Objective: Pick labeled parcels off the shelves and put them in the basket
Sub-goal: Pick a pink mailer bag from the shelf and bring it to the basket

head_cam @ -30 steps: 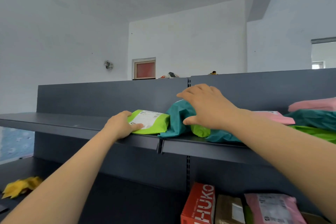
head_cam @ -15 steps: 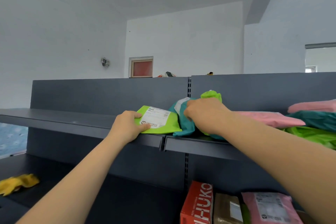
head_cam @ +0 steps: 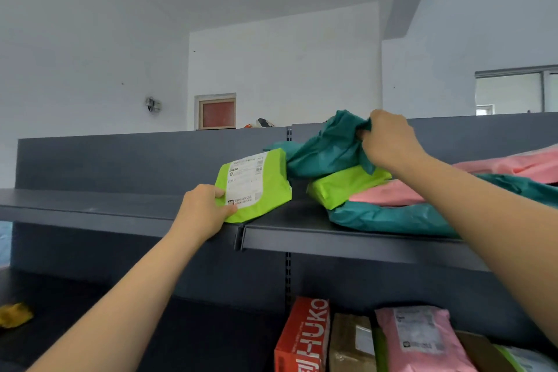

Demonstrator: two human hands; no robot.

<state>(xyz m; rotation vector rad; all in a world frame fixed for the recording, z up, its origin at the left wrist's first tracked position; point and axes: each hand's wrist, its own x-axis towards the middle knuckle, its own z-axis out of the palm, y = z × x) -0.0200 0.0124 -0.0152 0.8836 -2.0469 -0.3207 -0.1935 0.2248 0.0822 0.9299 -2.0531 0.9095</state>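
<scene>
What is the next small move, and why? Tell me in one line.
Probably draw the lime parcel off the shelf with the left hand: it grips the parcel's near corner, the label shows, and the right hand holds the teal bag bunched up beside it. No basket is in view.

Your left forearm [head_cam: 120,296], long and slender, shows bare from the 7 o'clock edge up to the wrist. Your right forearm [head_cam: 483,220] is bare too, from the 4 o'clock edge. Your left hand [head_cam: 205,211] and right hand [head_cam: 389,142] are uncovered; the left thumbnail looks short and plain.
</scene>
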